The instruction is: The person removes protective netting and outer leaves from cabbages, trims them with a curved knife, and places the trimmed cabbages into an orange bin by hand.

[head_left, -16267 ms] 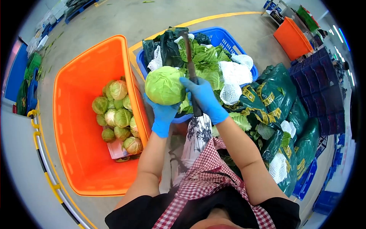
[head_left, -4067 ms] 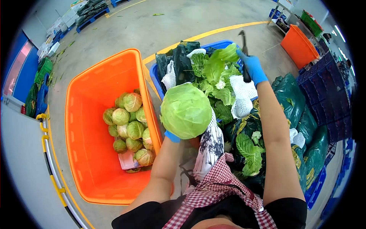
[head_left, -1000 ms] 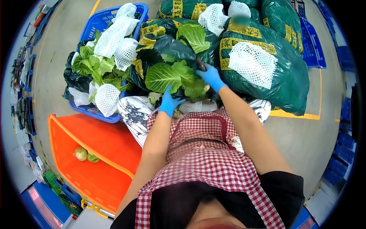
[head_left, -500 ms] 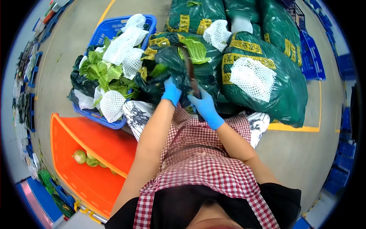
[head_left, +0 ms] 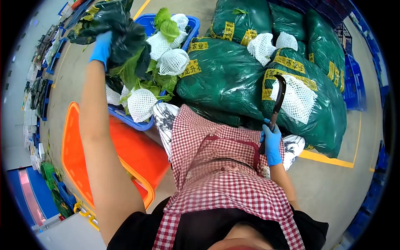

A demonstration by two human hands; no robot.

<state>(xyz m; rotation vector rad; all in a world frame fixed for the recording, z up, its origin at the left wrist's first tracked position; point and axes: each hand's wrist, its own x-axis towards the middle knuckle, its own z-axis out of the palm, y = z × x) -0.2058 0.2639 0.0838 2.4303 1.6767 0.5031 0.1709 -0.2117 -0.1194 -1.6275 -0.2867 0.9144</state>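
Observation:
Gloved in blue, my left hand point(head_left: 102, 48) is stretched out to the upper left, closed on a crumpled dark green plastic bag point(head_left: 118, 27). The bag hangs over the blue crate point(head_left: 146, 20), which holds green leaves point(head_left: 130, 71) and white foam net sleeves point(head_left: 141, 105). In my right hand point(head_left: 272, 143), also gloved, is the handle of a sickle point(head_left: 279, 100), its curved dark blade pointing up. Behind the blade, a white foam net point(head_left: 296, 98) lies on a full green plastic sack point(head_left: 323, 125).
More stuffed green sacks point(head_left: 225, 79) with yellow bands are piled ahead of me. An orange bin point(head_left: 137, 141) stands at my left, below the crate. Another blue crate point(head_left: 354, 83) is beyond the sacks at right. Shelving and goods line both sides.
My left hand has carried the dark green bag from in front of me to the upper left, over the crate. My right hand has moved right and lower with the sickle.

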